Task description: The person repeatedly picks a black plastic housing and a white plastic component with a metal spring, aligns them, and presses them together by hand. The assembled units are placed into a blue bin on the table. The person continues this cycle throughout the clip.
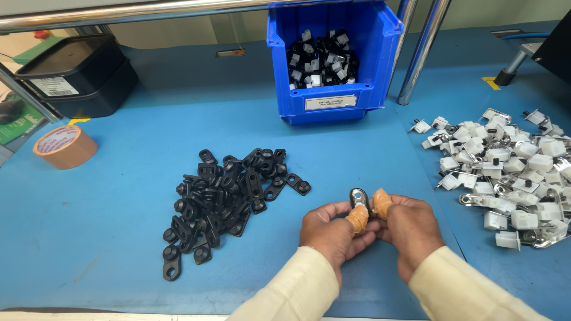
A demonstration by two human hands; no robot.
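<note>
Seen from above at a blue tabletop (107,226), a person's two hands meet at about 5 o'clock of the scene, both closed around one small black-and-metal clip part (360,198). The left hand (330,229) pinches the part from its 8 o'clock side, the thumb wearing a tan rubber finger cot (358,219). The right hand (410,229) grips it from the 3 o'clock side, with a second tan cot (381,202) on a fingertip pressed against the part. The part sits upright between the fingertips, its rounded metal end pointing toward 12 o'clock, held above the tabletop rather than resting on it. Cream sleeves (297,285) cover both forearms.

At 9 o'clock from the hands lies a loose heap of black plastic brackets (226,196), spread across the middle of the surface. At 3 o'clock, near the right hand, a larger pile of white-capped metal clips (505,172) covers the right side. At 12 o'clock stands a blue storage bin (333,59), open-fronted, holding mixed black-and-white pieces. A roll of brown packing tape (64,147) lies flat at 10 o'clock, and stacked black trays (77,74) sit beyond it near the far left edge. A shiny metal rail (119,12) crosses the top.
</note>
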